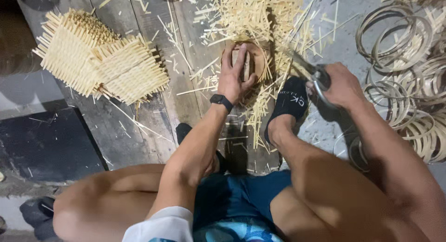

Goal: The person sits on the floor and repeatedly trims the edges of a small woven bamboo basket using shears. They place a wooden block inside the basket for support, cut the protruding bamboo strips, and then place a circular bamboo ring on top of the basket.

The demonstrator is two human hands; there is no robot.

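Looking down from the head view, your left hand [233,77] presses on a small round basket [248,60] set on the plank floor [116,125] amid cut slivers [251,14], fingers curled over its rim. Your right hand [341,86] is clenched around shears [306,70] (blades blurred), just beside your socked foot [289,102]. Woven mats [97,60] lie well left; hoops [409,74] sit right.

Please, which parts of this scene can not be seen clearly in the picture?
- Head view: the round woven piece is mostly covered by the left hand.
- Scissors: blades blurred by motion, handles hidden inside the right hand.
- Coiled strips: cut off by the right edge.
- Stacked woven mats: weave too fine to read.
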